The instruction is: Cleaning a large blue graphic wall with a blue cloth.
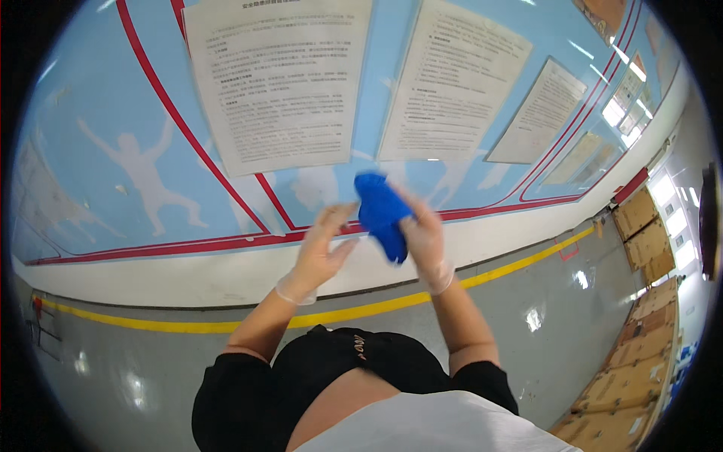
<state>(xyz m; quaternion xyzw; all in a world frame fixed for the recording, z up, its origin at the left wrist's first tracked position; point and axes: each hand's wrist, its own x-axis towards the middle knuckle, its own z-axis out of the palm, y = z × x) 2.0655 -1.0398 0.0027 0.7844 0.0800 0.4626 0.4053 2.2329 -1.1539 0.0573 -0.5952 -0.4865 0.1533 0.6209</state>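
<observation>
The right hand point(423, 235) grips a bunched blue cloth point(382, 215), the open left hand point(322, 245) at nine o'clock should probably pinch its edge firmly.

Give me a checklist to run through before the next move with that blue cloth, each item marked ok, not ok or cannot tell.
1. Right hand in a thin clear glove grips the crumpled bright blue cloth: ok.
2. Left hand, also in a clear glove, has a hold on the cloth: not ok; its fingers are spread and only the fingertips reach the cloth's edge.
3. Cloth held up off the glossy grey floor: ok.
4. Cloth apart from the light blue wall with posted white paper sheets: cannot tell; it overlaps the wall in this view.
5. Gloves whole, no tears: cannot tell.
</observation>
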